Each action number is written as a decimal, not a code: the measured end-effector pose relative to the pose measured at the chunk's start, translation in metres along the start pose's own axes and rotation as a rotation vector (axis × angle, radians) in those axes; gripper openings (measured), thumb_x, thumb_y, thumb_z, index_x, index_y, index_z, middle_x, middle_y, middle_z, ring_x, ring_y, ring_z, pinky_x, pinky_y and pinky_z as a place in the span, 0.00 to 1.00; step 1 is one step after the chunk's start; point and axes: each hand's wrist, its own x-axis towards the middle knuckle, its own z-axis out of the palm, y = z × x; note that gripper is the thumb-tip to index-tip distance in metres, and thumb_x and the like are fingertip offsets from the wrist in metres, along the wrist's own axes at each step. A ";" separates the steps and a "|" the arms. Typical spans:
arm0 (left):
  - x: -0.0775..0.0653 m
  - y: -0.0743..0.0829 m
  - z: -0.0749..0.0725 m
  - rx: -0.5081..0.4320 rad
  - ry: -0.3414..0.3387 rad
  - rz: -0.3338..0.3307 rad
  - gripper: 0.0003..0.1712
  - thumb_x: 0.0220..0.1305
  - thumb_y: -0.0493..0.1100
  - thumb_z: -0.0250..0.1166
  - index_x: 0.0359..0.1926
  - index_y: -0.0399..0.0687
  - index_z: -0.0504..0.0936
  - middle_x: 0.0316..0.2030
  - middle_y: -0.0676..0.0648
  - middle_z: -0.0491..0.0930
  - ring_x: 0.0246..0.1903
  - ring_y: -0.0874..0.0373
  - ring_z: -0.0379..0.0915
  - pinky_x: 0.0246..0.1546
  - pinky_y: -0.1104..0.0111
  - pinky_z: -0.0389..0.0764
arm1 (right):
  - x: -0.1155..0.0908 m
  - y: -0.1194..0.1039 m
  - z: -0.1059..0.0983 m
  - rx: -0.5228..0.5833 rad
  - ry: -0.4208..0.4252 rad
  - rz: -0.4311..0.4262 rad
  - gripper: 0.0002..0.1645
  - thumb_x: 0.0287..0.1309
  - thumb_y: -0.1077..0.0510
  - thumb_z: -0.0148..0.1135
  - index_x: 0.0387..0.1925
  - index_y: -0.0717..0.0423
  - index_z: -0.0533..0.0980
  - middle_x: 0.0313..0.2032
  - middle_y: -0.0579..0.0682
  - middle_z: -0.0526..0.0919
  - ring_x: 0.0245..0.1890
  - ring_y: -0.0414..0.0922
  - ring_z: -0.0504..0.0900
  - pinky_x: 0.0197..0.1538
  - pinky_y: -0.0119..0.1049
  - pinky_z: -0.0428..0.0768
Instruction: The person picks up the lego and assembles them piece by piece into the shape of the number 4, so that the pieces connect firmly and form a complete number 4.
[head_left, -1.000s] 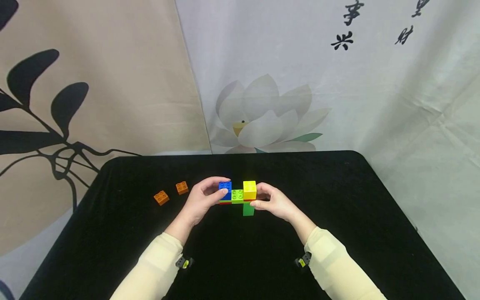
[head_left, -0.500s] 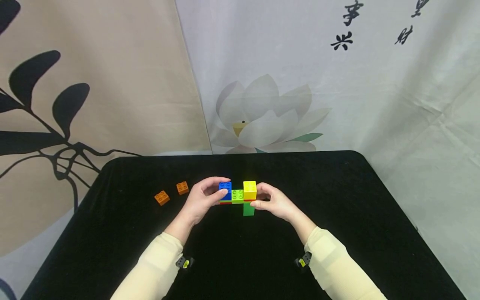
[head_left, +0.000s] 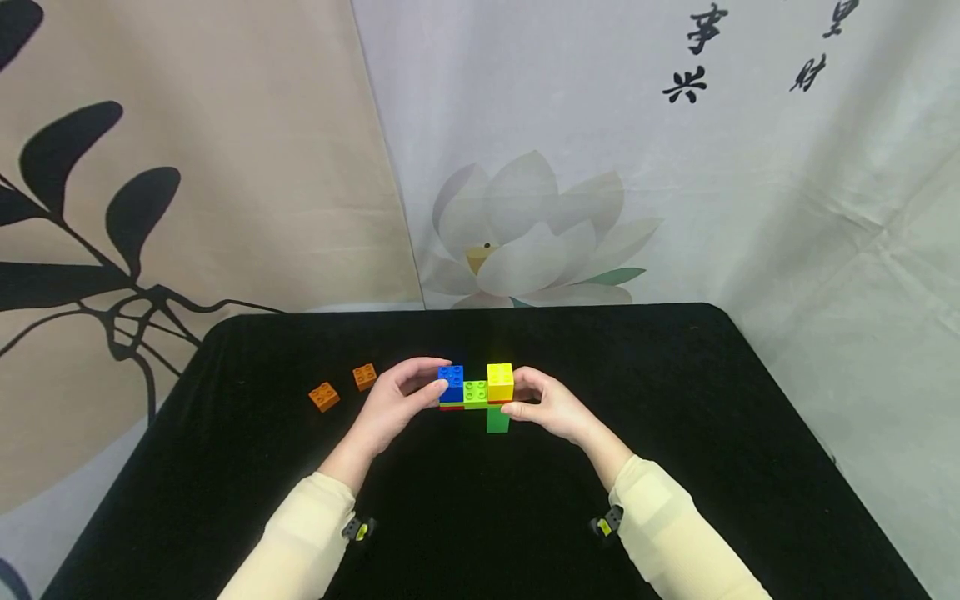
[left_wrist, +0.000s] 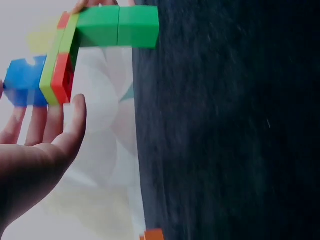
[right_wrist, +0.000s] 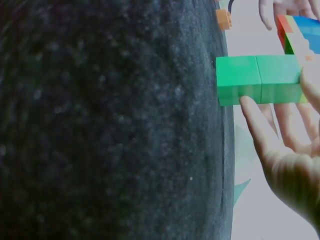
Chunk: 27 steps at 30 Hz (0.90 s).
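Observation:
A joined model of toy building bricks sits at the middle of the head view. Along its lime green bar (head_left: 476, 393), a blue brick (head_left: 456, 387) stands at the left end and a yellow brick (head_left: 500, 383) at the right. Two green bricks (right_wrist: 257, 80) form a leg under the right side; thin red pieces show too. My left hand (head_left: 390, 407) is at the blue brick, thumb near its left edge and fingers behind; whether it still grips is unclear. My right hand (head_left: 557, 408) pinches the right end. Whether the leg touches the table cannot be told.
Two loose orange bricks (head_left: 324, 397) lie left of my left hand on the black-covered table (head_left: 660, 400). Behind the table's far edge hangs a printed cloth (head_left: 547, 100). Both wrists carry small dark cameras.
My left hand has shifted slightly left, its thumb sliding from over the blue brick toward that brick's left edge. The model and my right hand stay almost in place.

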 end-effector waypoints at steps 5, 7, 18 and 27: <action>-0.004 -0.003 -0.018 0.064 0.022 0.010 0.21 0.69 0.47 0.64 0.58 0.42 0.78 0.55 0.40 0.78 0.53 0.47 0.77 0.51 0.60 0.80 | 0.000 0.001 0.000 0.008 0.003 -0.004 0.21 0.62 0.63 0.66 0.55 0.64 0.73 0.50 0.59 0.80 0.52 0.57 0.78 0.55 0.49 0.78; -0.006 -0.005 -0.027 0.127 0.041 0.023 0.20 0.69 0.48 0.64 0.57 0.43 0.79 0.54 0.40 0.79 0.52 0.48 0.77 0.53 0.57 0.79 | -0.001 -0.005 0.000 0.008 0.001 -0.003 0.21 0.62 0.64 0.66 0.55 0.65 0.73 0.50 0.60 0.80 0.52 0.58 0.78 0.55 0.49 0.78; -0.015 -0.022 -0.085 0.426 0.164 0.002 0.24 0.70 0.54 0.62 0.59 0.45 0.77 0.50 0.43 0.81 0.51 0.47 0.77 0.52 0.49 0.77 | -0.003 -0.006 0.000 0.002 0.001 -0.009 0.22 0.62 0.64 0.66 0.56 0.66 0.73 0.50 0.60 0.80 0.51 0.58 0.78 0.54 0.46 0.79; -0.028 -0.025 -0.127 0.496 0.302 -0.087 0.29 0.72 0.56 0.57 0.63 0.42 0.74 0.54 0.36 0.78 0.54 0.40 0.73 0.54 0.43 0.74 | -0.002 -0.005 0.000 0.004 0.005 0.001 0.23 0.61 0.64 0.66 0.56 0.65 0.73 0.50 0.59 0.80 0.52 0.58 0.78 0.53 0.46 0.80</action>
